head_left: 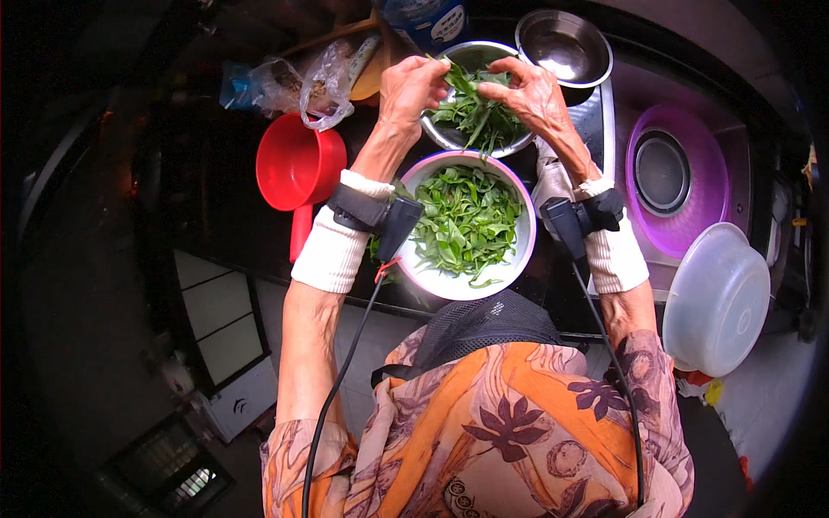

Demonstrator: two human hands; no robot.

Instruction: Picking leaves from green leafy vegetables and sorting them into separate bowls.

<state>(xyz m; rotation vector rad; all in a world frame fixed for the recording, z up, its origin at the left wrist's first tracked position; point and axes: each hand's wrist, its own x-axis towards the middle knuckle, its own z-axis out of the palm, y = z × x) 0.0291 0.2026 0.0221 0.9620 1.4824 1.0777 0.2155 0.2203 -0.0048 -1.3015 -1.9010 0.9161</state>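
Both my hands are raised over a stainless steel bowl [447, 139] at the back of the dark counter. My left hand [414, 87] pinches a sprig of leafy greens [461, 81] at its left side. On the other side, my right hand [528, 94] has its thumb and forefinger on the same greens. More green leaves hang below the fingers into the steel bowl; which of them are held I cannot tell. Nearer to me stands a white enamel basin [447, 285] with a pinkish rim, with a heap of loose green leaves [466, 220] in it.
A red plastic dipper [298, 162] lies left, near plastic bags [327, 84]. An empty steel bowl [563, 48] stands back right. In the sink [735, 162] is a purple basin [706, 213]; a translucent plastic basin [719, 298] leans at its front. A cloth [552, 175] lies beside my right wrist.
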